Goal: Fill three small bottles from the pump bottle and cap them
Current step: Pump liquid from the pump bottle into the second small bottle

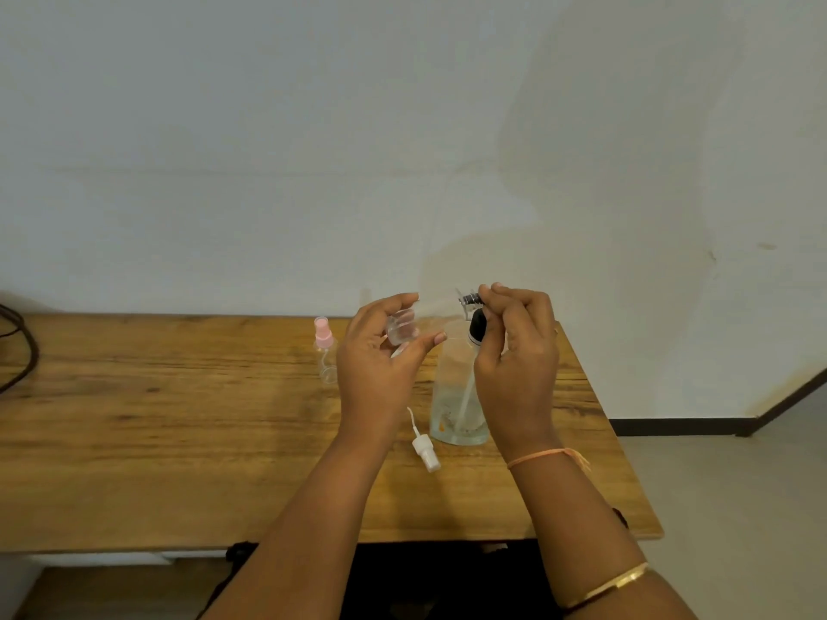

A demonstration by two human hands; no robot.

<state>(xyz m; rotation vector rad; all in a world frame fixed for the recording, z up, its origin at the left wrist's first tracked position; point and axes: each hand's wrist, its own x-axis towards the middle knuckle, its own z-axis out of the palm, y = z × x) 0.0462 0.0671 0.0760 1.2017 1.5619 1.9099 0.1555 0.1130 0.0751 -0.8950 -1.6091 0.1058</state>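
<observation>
My left hand [380,351] holds a small clear bottle [401,329] up above the table, fingers curled round it, its open mouth turned toward the pump. My right hand [514,351] grips the black pump head [473,306] of the tall clear pump bottle [454,396], which stands on the wooden table [179,418] with a little liquid at its bottom. A white spray cap [425,449] with its dip tube lies on the table in front of the pump bottle. A second small clear bottle with a pink spray cap [324,351] stands behind my left hand.
A black cable [18,342] curls at the table's far left edge. The table's right edge [626,440] runs close beside my right forearm. A pale wall stands right behind the table.
</observation>
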